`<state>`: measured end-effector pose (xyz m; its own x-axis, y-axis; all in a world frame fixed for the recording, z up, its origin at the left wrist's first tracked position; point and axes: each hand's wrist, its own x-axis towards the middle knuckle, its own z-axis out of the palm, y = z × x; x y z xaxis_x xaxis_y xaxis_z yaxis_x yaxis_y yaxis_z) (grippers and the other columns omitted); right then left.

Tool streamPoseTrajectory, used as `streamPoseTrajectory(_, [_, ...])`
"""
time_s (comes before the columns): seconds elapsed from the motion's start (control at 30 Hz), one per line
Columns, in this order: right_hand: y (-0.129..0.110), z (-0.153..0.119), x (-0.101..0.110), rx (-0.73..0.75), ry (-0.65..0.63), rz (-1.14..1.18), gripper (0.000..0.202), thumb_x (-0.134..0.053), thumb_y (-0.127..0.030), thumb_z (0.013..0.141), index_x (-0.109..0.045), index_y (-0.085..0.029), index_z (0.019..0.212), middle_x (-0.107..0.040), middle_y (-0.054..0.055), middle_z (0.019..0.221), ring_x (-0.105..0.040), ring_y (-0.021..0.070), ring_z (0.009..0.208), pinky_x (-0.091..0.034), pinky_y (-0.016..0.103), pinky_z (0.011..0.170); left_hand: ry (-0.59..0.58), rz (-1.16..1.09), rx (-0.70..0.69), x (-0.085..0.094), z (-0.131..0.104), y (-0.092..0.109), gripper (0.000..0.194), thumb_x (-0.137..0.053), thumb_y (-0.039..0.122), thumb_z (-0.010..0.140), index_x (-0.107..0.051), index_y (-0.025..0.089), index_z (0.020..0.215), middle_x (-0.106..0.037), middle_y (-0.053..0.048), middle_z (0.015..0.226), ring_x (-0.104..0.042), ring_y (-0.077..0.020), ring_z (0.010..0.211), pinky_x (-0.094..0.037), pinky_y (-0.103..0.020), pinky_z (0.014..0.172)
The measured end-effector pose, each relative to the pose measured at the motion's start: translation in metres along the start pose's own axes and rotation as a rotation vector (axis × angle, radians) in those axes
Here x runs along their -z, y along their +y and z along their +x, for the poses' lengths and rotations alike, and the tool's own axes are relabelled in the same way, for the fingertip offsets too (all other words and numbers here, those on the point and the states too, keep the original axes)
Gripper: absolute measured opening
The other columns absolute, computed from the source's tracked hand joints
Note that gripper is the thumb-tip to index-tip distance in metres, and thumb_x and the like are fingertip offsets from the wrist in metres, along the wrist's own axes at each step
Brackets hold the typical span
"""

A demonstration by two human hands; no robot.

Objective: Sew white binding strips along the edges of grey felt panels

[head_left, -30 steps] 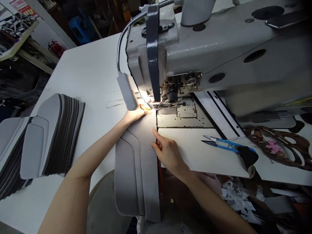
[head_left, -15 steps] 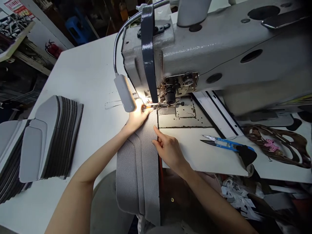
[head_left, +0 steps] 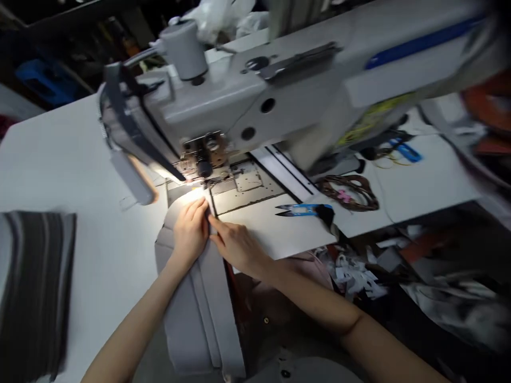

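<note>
Fabric panel (head_left: 187,322), pale gray, seamed lengthwise.

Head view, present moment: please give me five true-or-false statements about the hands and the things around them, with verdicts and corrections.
1. The left hand rests on the grey fabric panel. True.
2. The right hand is holding the blue-handled metal snips. False: the snips lie on the white table; the right hand is at the panel's edge.
3. The grey bar-shaped lamp is unlit. False: it glows, and bright light falls near the left hand.
4. The snips' blades point toward the picture's left. True.
5. The stack of grey padded pieces stands at the picture's left edge. True.
</note>
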<state>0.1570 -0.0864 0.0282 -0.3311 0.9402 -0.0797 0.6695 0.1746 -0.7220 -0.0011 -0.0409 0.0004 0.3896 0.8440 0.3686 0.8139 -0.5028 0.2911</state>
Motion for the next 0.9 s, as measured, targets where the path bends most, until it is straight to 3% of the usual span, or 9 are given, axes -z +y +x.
streamPoseTrajectory(0.1, [0.011,-0.005,0.024,-0.02,0.091,-0.12,0.022,-0.055,-0.028,0.099,-0.067,-0.021,0.116,-0.073,0.005,0.095,-0.067,0.0169,0.085,-0.044,0.025,0.071,0.021,-0.027,-0.018,-0.002,0.001,-0.004,0.034,-0.041,0.016,0.095,-0.062,0.019,0.121,-0.066,-0.013,0.128,-0.059,-0.0278,0.122,-0.046,-0.049,0.106])
streamPoseTrajectory(0.17, [0.029,-0.01,0.049,-0.103,0.239,-0.26,0.021,-0.05,-0.025,0.101,-0.071,-0.02,0.103,-0.072,0.007,0.097,-0.064,0.0182,0.09,-0.044,0.026,0.071,0.029,-0.031,-0.025,-0.004,0.002,-0.004,0.034,-0.041,0.016,0.095,-0.062,0.018,0.121,-0.065,-0.014,0.129,-0.059,-0.0284,0.123,-0.045,-0.05,0.107])
streamPoseTrajectory(0.27, [0.062,-0.016,0.088,-0.308,0.437,-0.513,0.024,-0.05,-0.015,0.097,-0.072,-0.014,0.105,-0.07,0.014,0.108,-0.061,0.0241,0.101,-0.045,0.03,0.076,0.03,-0.017,-0.029,-0.005,0.003,-0.003,0.033,-0.04,0.018,0.096,-0.063,0.017,0.119,-0.066,-0.015,0.128,-0.059,-0.0294,0.122,-0.045,-0.05,0.106])
streamPoseTrajectory(0.37, [0.084,-0.014,0.11,-0.446,0.397,-0.663,0.026,-0.049,-0.008,0.093,-0.073,-0.008,0.101,-0.068,0.019,0.104,-0.063,0.0272,0.095,-0.044,0.033,0.07,0.035,0.0,-0.025,-0.006,0.003,-0.003,0.033,-0.039,0.018,0.096,-0.064,0.016,0.118,-0.066,-0.015,0.127,-0.059,-0.0297,0.122,-0.046,-0.051,0.106])
streamPoseTrajectory(0.63, [0.079,-0.006,0.114,-0.351,0.198,-0.797,0.031,-0.043,0.002,0.085,-0.073,-0.003,0.093,-0.067,0.024,0.096,-0.065,0.0263,0.085,-0.04,0.029,0.063,0.036,0.017,-0.044,-0.005,0.002,-0.002,0.034,-0.039,0.014,0.094,-0.064,0.015,0.117,-0.066,-0.015,0.127,-0.06,-0.029,0.12,-0.049,-0.05,0.103])
streamPoseTrajectory(0.9, [0.084,-0.008,0.117,-0.31,0.368,-0.869,0.028,-0.043,-0.009,0.092,-0.069,-0.003,0.101,-0.066,0.023,0.098,-0.058,0.0314,0.095,-0.036,0.032,0.064,0.018,-0.027,0.003,-0.004,-0.001,0.001,0.036,-0.043,0.009,0.089,-0.063,0.016,0.118,-0.065,-0.015,0.129,-0.058,-0.0284,0.123,-0.048,-0.05,0.107])
